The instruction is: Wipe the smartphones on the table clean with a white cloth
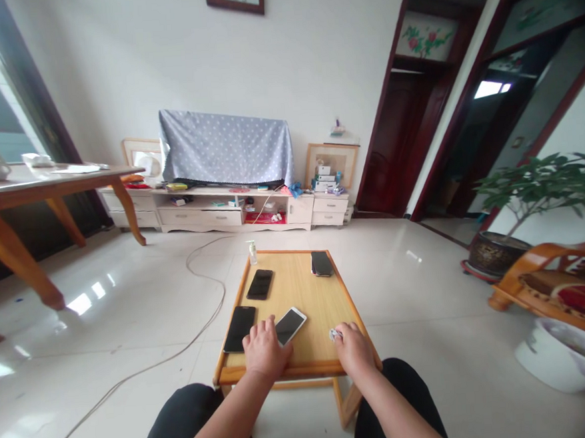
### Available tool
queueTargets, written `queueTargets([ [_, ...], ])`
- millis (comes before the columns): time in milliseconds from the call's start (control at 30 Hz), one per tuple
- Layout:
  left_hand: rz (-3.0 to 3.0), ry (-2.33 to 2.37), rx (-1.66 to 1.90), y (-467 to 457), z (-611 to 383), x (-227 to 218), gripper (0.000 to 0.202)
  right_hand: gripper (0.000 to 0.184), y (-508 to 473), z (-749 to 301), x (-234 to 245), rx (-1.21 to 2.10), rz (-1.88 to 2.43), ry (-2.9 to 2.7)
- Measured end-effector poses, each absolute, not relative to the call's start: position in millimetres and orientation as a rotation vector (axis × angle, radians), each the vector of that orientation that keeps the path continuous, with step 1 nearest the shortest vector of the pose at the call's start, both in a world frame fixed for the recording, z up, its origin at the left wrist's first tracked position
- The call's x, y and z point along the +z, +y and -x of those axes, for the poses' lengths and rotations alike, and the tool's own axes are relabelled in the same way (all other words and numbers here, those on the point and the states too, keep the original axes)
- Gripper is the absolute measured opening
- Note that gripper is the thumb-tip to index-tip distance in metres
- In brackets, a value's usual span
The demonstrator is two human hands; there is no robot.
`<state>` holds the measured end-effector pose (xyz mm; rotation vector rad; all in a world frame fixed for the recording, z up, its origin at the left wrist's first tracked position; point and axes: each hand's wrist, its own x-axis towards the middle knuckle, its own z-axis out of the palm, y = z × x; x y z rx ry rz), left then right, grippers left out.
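On table (pixel 302 295): 4 phones (pixel 290 325), 1 bottle (pixel 252 252); L hand (pixel 265 349) flat, R hand (pixel 354 348) gripping wad (pixel 335 334).

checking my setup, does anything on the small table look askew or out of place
The white phone touching the left hand lies diagonally, while the three dark phones sit roughly square to the table edges. Nothing looks spilled or damaged.

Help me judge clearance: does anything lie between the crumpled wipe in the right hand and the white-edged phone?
Nothing visible does. Only bare tabletop separates the right hand, which pinches a crumpled wipe, from the white-edged phone. The left hand touches that phone's other end, outside the gap.
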<state>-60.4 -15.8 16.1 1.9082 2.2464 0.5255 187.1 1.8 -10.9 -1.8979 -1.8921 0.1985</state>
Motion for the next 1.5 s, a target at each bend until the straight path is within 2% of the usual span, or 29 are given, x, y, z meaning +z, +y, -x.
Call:
queueTargets([
  [167, -1.962, 2.160, 0.481, -24, 62, 17, 0.066, 0.017, -2, -175, -7, 0.248, 1.741, -1.837],
  [367, -2.102, 1.971, 0.550, -26, 49, 15, 0.067, 0.026, 6, -154, 3, 0.211, 1.664, -1.855],
  [500, -2.053, 2.044, 0.584, -26, 52, 12, 0.073, 0.030, 14, -147, 0, 0.206, 1.711, -1.908],
  [667, -2.059, 2.051, 0.544, -24, 56, 12, 0.053, 0.034, 5, -132, 6, 0.150, 1.765, -2.035],
  [867, -2.091, 2.014, 0.523, -22, 60, 13, 0.037, 0.047, -34, -104, 11, 0.308, 1.459, -2.353],
  [1133, -2.071, 2.026, 0.482, -21, 59, 19, 0.051, 0.059, -9, -119, 27, 0.326, 1.840, -2.245],
  [1333, -2.080, 1.993, 0.451, -20, 63, 16, 0.036, 0.053, -27, -101, 23, 0.420, 1.499, -2.446],
  [1500, -2.067, 2.032, 0.453, -21, 61, 19, 0.055, 0.061, -3, -112, 31, 0.369, 1.862, -2.236],
])
